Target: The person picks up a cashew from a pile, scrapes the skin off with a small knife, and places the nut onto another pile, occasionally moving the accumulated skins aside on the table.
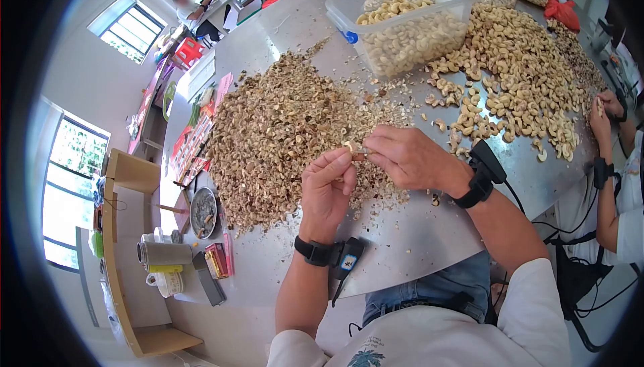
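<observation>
Over the near edge of a large heap of brown nut pieces (pixel 268 132), my left hand (pixel 329 182) pinches a small pale nut piece (pixel 351 146) between thumb and forefinger. My right hand (pixel 416 159) is just beside it, its fingers pressed together close to that piece; whatever it grips is too small to make out. Whole pale cashews (pixel 516 72) are spread in a pile at the right. Behind my hands, a clear plastic tub (pixel 409 38) contains more cashews.
A co-worker's hands (pixel 604 115) are at the right edge of the metal table (pixel 409 250). A metal bowl (pixel 203 213), small boxes (pixel 217 260) and a roll (pixel 166 254) lie at the left. Another person (pixel 194 15) sits far back.
</observation>
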Available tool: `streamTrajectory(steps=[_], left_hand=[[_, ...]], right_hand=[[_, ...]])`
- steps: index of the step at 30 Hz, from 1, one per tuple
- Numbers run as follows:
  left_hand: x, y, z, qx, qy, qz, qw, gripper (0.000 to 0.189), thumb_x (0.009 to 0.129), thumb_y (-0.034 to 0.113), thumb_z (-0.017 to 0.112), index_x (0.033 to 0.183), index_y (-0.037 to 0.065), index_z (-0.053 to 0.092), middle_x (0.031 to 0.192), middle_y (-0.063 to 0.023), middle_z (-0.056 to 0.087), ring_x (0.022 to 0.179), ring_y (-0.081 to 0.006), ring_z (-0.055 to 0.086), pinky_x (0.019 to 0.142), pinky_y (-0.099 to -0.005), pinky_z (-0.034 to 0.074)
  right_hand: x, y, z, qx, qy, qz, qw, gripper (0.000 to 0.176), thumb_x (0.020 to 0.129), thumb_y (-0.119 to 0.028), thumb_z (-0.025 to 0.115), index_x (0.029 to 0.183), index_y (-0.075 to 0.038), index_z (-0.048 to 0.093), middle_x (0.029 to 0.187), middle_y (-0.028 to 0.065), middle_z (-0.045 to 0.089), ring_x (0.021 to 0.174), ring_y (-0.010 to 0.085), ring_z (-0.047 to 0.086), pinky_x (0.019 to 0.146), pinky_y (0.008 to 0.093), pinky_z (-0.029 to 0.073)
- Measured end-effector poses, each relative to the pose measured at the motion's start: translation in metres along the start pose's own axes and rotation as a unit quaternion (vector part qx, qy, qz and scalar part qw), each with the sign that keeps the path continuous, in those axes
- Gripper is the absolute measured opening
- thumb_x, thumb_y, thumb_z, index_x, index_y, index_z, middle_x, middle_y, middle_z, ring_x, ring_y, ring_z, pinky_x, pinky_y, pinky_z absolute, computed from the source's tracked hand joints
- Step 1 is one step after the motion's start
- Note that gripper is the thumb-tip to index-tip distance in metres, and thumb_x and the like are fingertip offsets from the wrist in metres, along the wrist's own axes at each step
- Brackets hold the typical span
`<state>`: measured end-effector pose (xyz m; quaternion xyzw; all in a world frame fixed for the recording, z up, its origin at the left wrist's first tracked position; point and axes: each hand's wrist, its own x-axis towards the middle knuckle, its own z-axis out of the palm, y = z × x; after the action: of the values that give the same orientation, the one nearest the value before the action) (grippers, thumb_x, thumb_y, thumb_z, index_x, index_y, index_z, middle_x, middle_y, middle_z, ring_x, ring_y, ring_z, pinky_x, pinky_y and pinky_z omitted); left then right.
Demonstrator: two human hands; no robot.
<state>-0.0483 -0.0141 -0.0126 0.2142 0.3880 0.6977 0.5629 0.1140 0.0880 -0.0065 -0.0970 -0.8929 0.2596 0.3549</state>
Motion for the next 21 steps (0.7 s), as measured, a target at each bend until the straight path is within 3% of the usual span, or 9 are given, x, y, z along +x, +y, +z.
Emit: streamTrajectory(steps=[7,10,16,19,21], left_hand=[[0.000,0.000,-0.001,-0.014,-0.003,-0.004,1.000,0.014,0.086,0.002,0.059,0.097,-0.005,0.064,0.086,-0.0167,0.067,0.049,-0.0103,0.047,0.046,-0.0199,0.036],[-0.001,-0.001,0.002,-0.008,0.006,0.005,1.000,0.013,0.087,0.003,0.058,0.096,-0.005,0.063,0.086,-0.0163,0.065,0.048,-0.0092,0.046,0.045,-0.0190,0.036],[-0.002,0.001,0.004,0.060,-0.006,0.041,0.997,0.013,0.087,0.003,0.057,0.094,-0.006,0.063,0.083,-0.0135,0.065,0.049,-0.0082,0.046,0.044,-0.0187,0.036],[-0.006,0.002,0.012,0.072,0.007,0.059,0.996,0.012,0.087,0.002,0.057,0.093,-0.007,0.063,0.082,-0.0121,0.065,0.049,-0.0082,0.047,0.044,-0.0187,0.036],[-0.005,0.001,0.013,0.077,0.019,0.067,0.995,0.012,0.087,0.002,0.057,0.092,-0.006,0.064,0.081,-0.0113,0.065,0.049,-0.0081,0.047,0.044,-0.0187,0.035]], right_hand=[[-0.001,0.000,0.006,-0.033,0.033,-0.007,0.999,0.008,0.077,-0.006,0.059,0.081,-0.002,0.053,0.077,0.0129,0.051,0.069,0.0330,0.057,0.058,0.0409,0.047],[-0.001,-0.002,0.005,-0.025,0.005,0.019,0.999,0.018,0.080,-0.003,0.060,0.097,0.002,0.056,0.087,0.0153,0.055,0.074,0.0347,0.058,0.062,0.0396,0.047],[-0.002,-0.001,0.011,-0.022,0.037,0.031,0.999,0.015,0.081,-0.004,0.059,0.095,0.002,0.056,0.085,0.0167,0.054,0.074,0.0355,0.057,0.062,0.0400,0.047],[-0.002,0.001,0.009,0.003,0.062,0.079,0.995,0.013,0.082,-0.004,0.057,0.093,0.002,0.056,0.084,0.0169,0.054,0.074,0.0363,0.056,0.062,0.0405,0.046],[0.000,0.000,0.008,0.004,0.094,0.059,0.994,0.008,0.082,-0.007,0.056,0.083,0.000,0.053,0.079,0.0159,0.053,0.072,0.0355,0.056,0.061,0.0419,0.047]])
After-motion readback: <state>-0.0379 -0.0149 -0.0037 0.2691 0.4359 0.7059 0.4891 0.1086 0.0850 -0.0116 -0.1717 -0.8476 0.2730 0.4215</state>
